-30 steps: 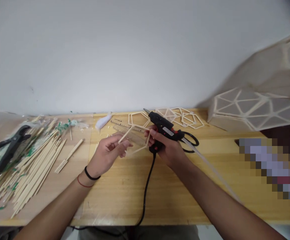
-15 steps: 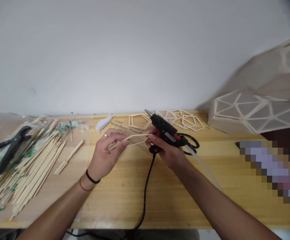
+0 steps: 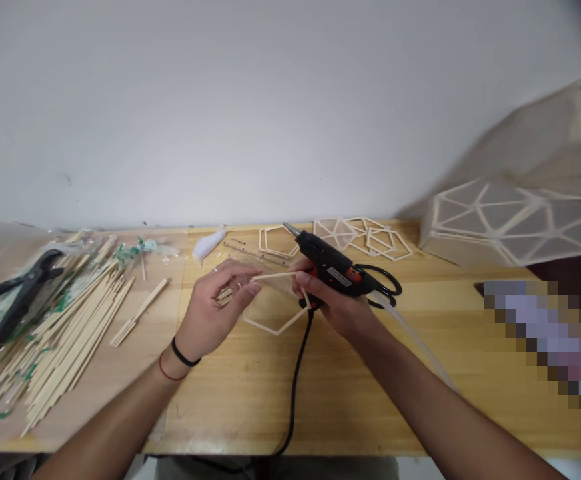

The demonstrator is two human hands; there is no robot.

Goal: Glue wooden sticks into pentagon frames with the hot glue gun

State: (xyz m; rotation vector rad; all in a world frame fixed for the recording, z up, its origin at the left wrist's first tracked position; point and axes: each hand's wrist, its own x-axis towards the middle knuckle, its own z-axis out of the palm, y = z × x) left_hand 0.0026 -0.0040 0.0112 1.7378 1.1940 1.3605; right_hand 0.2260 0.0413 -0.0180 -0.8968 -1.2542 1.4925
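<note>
Between my hands hangs a pale wooden stick frame (image 3: 277, 331) with several sides, its top stick roughly level. My left hand (image 3: 220, 300) pinches the frame's left corner between thumb and fingers; short stick pieces (image 3: 225, 295) show within that palm. My right hand (image 3: 333, 297) holds the frame's upper right corner in its fingertips. That same hand carries a black glue gun (image 3: 327, 263), nozzle pointing up and left, clear of the frame. A whitish glue stick (image 3: 410, 333) trails from its back, and a black cord (image 3: 295, 393) runs down toward the table edge.
Bamboo sticks (image 3: 77, 347) and a black cutter (image 3: 20, 307) lie on the left. Toward the wall are a white bag (image 3: 209, 243), a clear ruler (image 3: 255, 252) and polygon frames (image 3: 390, 243). A paper-covered stick structure (image 3: 500, 223) stands at right.
The stick frame has swung from nearly edge-on to hanging down, so its lower sides now show. The glue gun has shifted slightly left and down in my right hand.
</note>
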